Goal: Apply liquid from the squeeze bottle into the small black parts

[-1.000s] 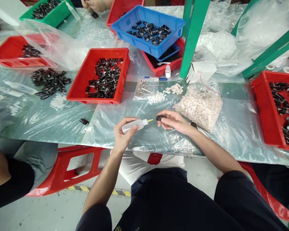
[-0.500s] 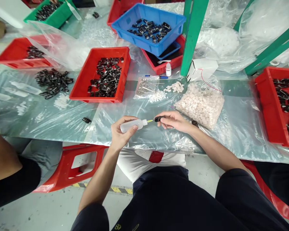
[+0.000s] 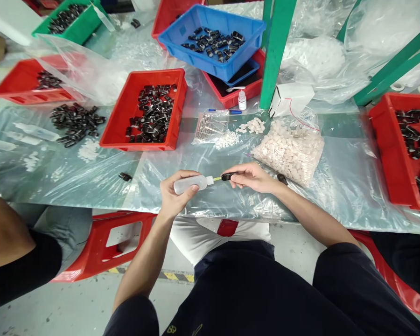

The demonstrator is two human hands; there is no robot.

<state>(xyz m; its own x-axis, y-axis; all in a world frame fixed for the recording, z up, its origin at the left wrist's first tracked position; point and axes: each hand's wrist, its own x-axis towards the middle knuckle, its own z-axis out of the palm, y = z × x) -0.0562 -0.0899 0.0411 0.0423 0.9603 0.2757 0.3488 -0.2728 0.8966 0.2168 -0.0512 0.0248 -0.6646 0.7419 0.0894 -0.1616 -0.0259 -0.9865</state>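
My left hand (image 3: 177, 193) is closed around a translucent squeeze bottle (image 3: 191, 184) with a thin yellow-green needle tip pointing right. Between the fingers of my right hand (image 3: 250, 177) is a small black part (image 3: 228, 176), its exact kind too small to make out. The tip meets the near end of that part, or lies just in front of it; I cannot tell which. Beyond my hands lie small white pieces (image 3: 227, 139) and a bag of pale pieces (image 3: 290, 151). Another black part (image 3: 282, 178) rests by my right forearm.
A red bin (image 3: 107, 135) of black parts stands ahead on the left, a blue bin (image 3: 210, 65) farther back. Another red bin (image 3: 381, 154) is at the right. A green post (image 3: 275, 56) rises behind a small bottle (image 3: 242, 100). A co-worker's arm (image 3: 7, 228) is at the left.
The black part in my right hand has come closer to the bottle's needle tip and turned a little. The left hand keeps its hold on the bottle, and the view has shifted slightly.
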